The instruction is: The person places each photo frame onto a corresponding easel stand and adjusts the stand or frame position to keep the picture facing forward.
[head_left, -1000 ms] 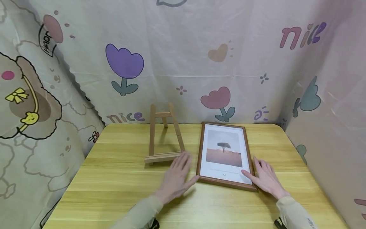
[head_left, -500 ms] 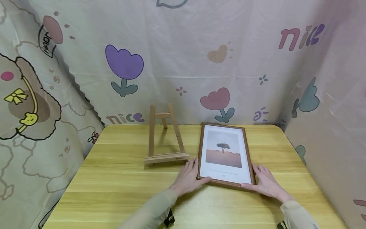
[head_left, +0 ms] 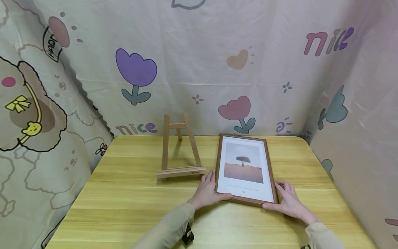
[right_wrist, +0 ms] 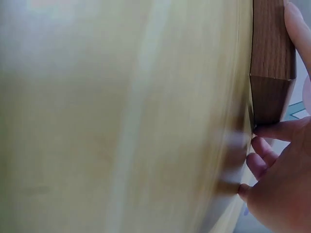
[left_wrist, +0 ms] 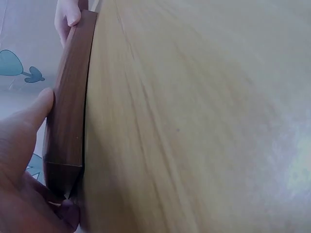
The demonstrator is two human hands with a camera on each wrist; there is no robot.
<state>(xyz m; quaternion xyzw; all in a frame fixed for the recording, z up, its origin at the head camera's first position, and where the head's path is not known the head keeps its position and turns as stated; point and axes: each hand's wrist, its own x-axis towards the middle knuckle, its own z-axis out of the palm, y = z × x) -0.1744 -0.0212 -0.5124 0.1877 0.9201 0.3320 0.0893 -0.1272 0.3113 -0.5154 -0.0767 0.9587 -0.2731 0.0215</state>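
Observation:
A brown wooden picture frame [head_left: 248, 201] with a print of a lone tree lies face up on the table. My left hand [head_left: 207, 192] grips its near left corner, thumb along the front edge and fingers at the left side. At the near right corner my right hand [head_left: 290, 203] holds it the same way. In the left wrist view, the left thumb presses on the frame's edge [left_wrist: 70, 102] while other fingers tuck in by the corner. The right wrist view has fingertips [right_wrist: 265, 131] at the frame's lower corner, close to the tabletop.
A small wooden easel [head_left: 181, 172] stands left of the picture frame, its ledge end close to my left fingertips. The yellow wood-grain table [head_left: 124, 207] meets a printed cloth backdrop [head_left: 186, 52] at the back and sides.
My left hand has moved right, from beside the easel's ledge to the frame's corner. My right hand has slid down to the near corner, its thumb shifting from the print to the front edge.

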